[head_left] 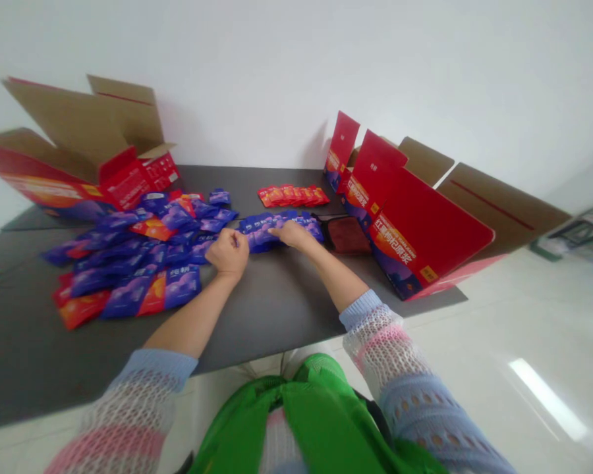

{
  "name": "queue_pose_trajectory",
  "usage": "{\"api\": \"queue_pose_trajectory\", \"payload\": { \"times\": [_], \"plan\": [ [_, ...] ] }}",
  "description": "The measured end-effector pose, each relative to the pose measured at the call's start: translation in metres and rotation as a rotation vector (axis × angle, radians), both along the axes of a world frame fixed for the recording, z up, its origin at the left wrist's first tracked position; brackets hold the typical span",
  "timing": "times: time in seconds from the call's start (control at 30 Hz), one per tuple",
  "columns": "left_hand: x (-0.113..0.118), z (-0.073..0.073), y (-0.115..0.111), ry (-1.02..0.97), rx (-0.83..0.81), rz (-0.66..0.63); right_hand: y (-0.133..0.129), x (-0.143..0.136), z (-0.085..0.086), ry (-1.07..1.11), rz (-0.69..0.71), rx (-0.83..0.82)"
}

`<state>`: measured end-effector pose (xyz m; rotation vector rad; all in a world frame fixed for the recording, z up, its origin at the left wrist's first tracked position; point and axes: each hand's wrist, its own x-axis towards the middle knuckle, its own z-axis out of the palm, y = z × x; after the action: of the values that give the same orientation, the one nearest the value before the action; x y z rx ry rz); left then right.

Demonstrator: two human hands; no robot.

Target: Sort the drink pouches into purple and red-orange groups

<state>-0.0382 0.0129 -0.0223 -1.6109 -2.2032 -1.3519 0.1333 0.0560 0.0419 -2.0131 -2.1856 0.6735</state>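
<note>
My left hand [230, 253] is closed in a fist at the left end of an overlapping row of blue-purple pouches [259, 234]; nothing shows sticking out of it. My right hand [291, 234] reaches over the same row. Its index finger is stretched out and touches the pouches, while the other fingers are partly hidden underneath. To the left of my left hand spreads a loose heap of blue pouches [128, 257], with several red-orange pouches [153, 228] among them. Behind the row lies a neat overlapping line of red pouches [292, 195].
An open red carton [128, 181] stands at the left back of the grey table [271, 296]. More open red cartons [415, 230] stand along the right side, near the table edge. A dark reddish-brown flat item [348, 235] lies between the row and the cartons. A white wall rises behind.
</note>
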Motion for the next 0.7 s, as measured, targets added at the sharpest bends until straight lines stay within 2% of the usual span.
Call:
{"api": "queue_pose_trajectory", "payload": {
  "times": [0.1, 0.27, 0.37, 0.47, 0.5, 0.6, 0.7],
  "plan": [
    [-0.001, 0.001, 0.001, 0.001, -0.056, 0.021, -0.019, 0.006, 0.012, 0.001, -0.036, -0.021],
    [0.001, 0.008, -0.005, 0.013, -0.13, 0.021, -0.054, 0.006, 0.021, -0.011, 0.036, 0.05],
    [-0.004, 0.027, -0.016, 0.082, -0.222, -0.029, -0.073, 0.004, 0.019, -0.039, 0.024, 0.132],
    [-0.019, 0.055, -0.033, 0.234, -0.464, -0.096, -0.089, 0.004, 0.008, -0.121, 0.045, 0.224],
    [-0.026, 0.065, -0.039, 0.271, -0.535, -0.081, -0.093, 0.004, 0.003, -0.149, 0.074, 0.248],
    [-0.048, 0.089, -0.051, 0.276, -0.537, 0.115, -0.1, 0.005, -0.011, -0.21, 0.193, 0.274],
    [-0.075, 0.101, -0.053, 0.223, -0.559, 0.316, -0.103, -0.002, -0.019, -0.215, 0.294, 0.283]
  ]
}}
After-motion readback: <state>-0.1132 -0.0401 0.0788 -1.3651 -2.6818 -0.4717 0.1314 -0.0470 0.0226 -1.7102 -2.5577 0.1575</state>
